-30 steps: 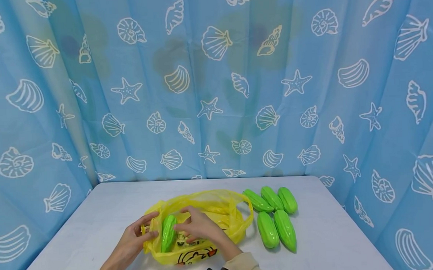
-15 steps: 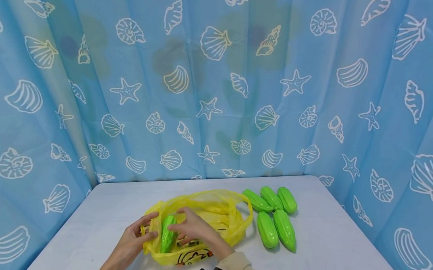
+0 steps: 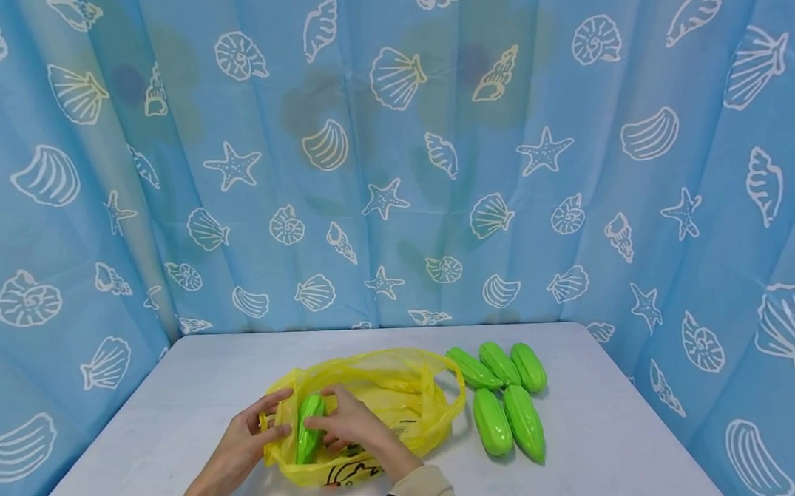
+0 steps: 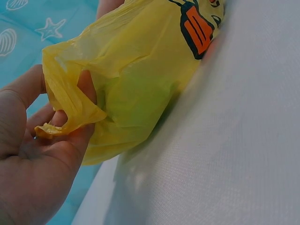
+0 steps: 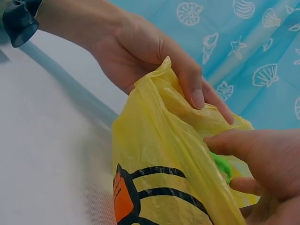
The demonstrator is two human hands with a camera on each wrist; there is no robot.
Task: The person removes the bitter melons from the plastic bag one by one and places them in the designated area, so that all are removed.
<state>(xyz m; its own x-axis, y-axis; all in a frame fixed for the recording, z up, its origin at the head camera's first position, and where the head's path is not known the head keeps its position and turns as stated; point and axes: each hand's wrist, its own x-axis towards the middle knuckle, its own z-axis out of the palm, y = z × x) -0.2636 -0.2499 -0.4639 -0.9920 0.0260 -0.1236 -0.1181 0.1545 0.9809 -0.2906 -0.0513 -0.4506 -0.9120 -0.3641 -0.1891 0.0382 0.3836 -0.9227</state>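
Observation:
A yellow plastic bag [image 3: 438,424] lies with its mouth spread wide on the white table. Inside, against its left wall, a glossy green bitter melon [image 3: 309,437] lies lengthwise. My left hand [image 3: 246,439] grips the bag's left edge; in the left wrist view the bunched yellow film [image 4: 65,103] runs between its fingers. My right hand [image 3: 355,424] reaches into the bag from the right, fingers spread, one fingertip over the melon's side. In the right wrist view the right hand [image 5: 269,164] stands at the opening, with a bit of green melon [image 5: 221,166] showing beyond the film.
Several more green bitter melons [image 3: 525,420] lie in two rows on the white table [image 3: 613,446], right of the bag. A blue curtain [image 3: 394,167] with white shell prints hangs behind the table and along both sides.
My right hand has shifted slightly left inside the bag, farther over the bitter melon. The left hand has stayed on the bag's edge, and the melons outside have not moved.

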